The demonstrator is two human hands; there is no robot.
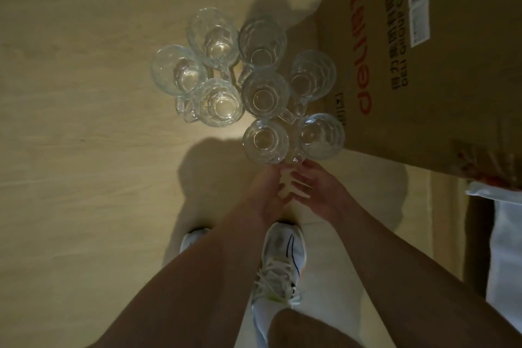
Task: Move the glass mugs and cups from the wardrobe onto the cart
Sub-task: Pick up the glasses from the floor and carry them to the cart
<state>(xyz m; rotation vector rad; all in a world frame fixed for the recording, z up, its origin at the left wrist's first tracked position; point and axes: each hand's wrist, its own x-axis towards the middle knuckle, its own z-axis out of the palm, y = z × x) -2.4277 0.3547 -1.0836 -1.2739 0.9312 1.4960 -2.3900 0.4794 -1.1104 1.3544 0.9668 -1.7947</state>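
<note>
Both the left hand and right hand, fingers loosely spread and holding nothing, reach toward the clustered clear glass mugs on the pale wooden wardrobe floor; gripping a handle seems next.

The only writing I can read is on the cardboard box to my right. Its side carries the brand "deli" in large red lowercase letters, upside down from where I stand. Next to that run two lines of black print: one in Chinese characters that I cannot make out, and under it Latin capitals that look like "DELI GROUP CO., LTD", blurred at the far end. A white sticker near the box's top edge has a barcode; its digits are too small to read.
</note>
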